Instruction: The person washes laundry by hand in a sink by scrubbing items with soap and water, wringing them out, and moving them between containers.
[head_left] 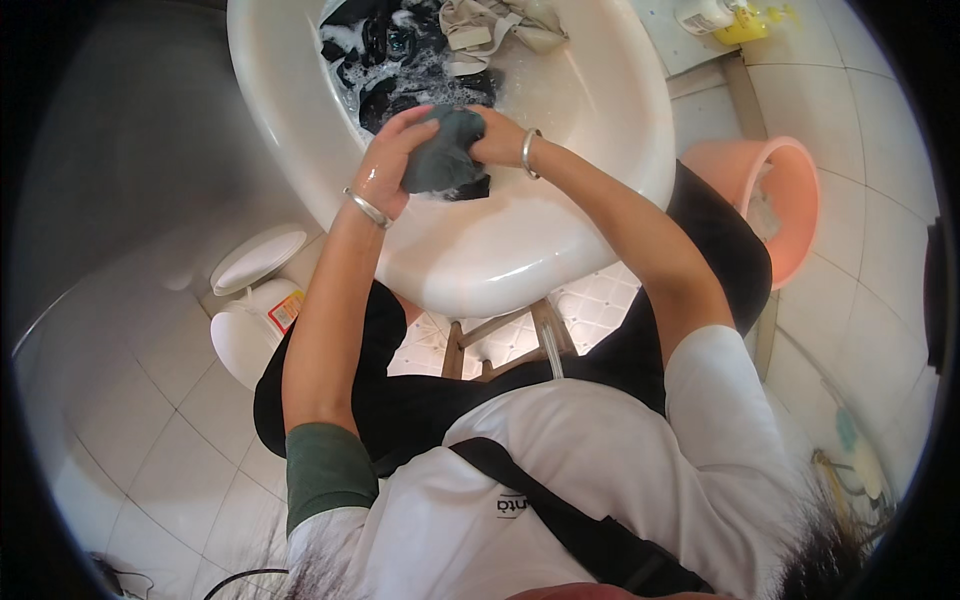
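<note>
A: Head view. Hands?
B: Both closed on the grey-green cloth point(440, 155), upper middle of frame. Left hand point(390, 155) grips its left side, right hand point(497, 140) its upper right.
A: Why two-handed?
B: My guess: bunched, wet-looking fabric is easier to control from both sides. It's over the near inside of the white basin point(480, 265), likely so drips and suds land there.
A: Else in the basin?
B: Dark clothes point(395, 55) in foamy water, top of frame; beige cloth point(495, 28) just right of them. Maybe set apart by colour, can't confirm.
A: Around it?
B: Pink bucket point(797, 215) at frame right, contents unclear. White tub point(242, 335) at left. Wooden legs point(548, 330) below the basin's rim; whether they bear it, can't tell.
</note>
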